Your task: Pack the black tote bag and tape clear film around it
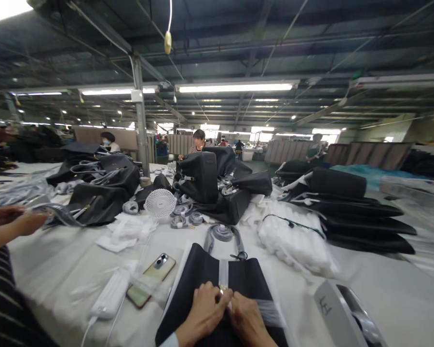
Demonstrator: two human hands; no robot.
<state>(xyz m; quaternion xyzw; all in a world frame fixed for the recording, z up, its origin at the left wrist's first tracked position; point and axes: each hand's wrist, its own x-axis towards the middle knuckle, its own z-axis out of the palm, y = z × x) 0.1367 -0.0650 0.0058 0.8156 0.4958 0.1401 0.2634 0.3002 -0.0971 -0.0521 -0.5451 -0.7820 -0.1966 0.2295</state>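
Note:
A black handbag [188, 274] lies flat on the white-covered table in front of me, with its wrapped grey handle [238, 238] stretched toward the far side. A pale translucent strip [223, 272] runs down the middle of the bag to a small gold-coloured metal fitting [223, 289]. My left hand [205, 308] rests on the bag, its fingers curled and closed just below the fitting. Beside it my right hand [249, 315] is closed, fingertips pinched against the left ones. What lies between the fingertips is hidden. Clear film [269, 311] crosses the bag at the right.
A phone [151, 279] and a white power strip [112, 294] lie to the left. Beyond are a white fan [160, 203], black bags [198, 176] and a bundle of white padding [292, 233]. A tape dispenser [343, 313] stands right. A co-worker's hand [31, 222] holds a strap at left.

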